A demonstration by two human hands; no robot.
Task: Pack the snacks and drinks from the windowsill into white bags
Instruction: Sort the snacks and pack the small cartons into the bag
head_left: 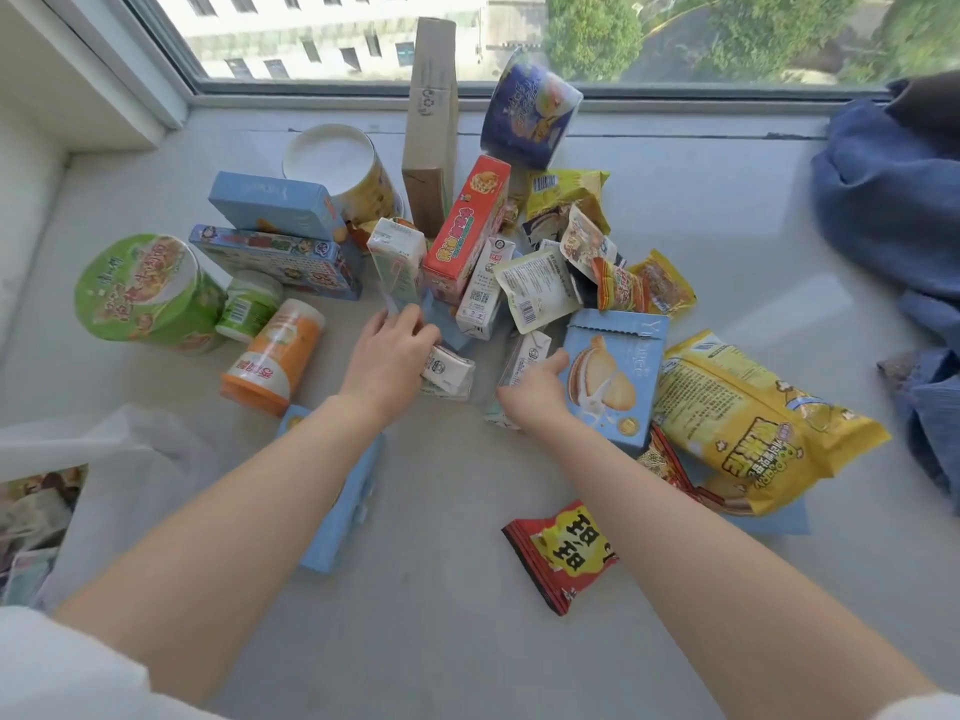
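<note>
Head view: hands (387,350) among boxy cartons (448,370) (glossy wrappers (563,556) nearby).

On the windowsill (675,200), the snack heap sits centrally. A noodle cup (140,293) lies far left, a popcorn bag (753,423) right, a cardboard box (428,122) stands behind against the window, a bag (130,459) near-left, clothing (893,200) far right.

bare forearms; short white sleeves (62,662) at both shoulders.

Single head view: high, close, facing forward-down over windowsill (467,641) toward window (675,39).
</note>
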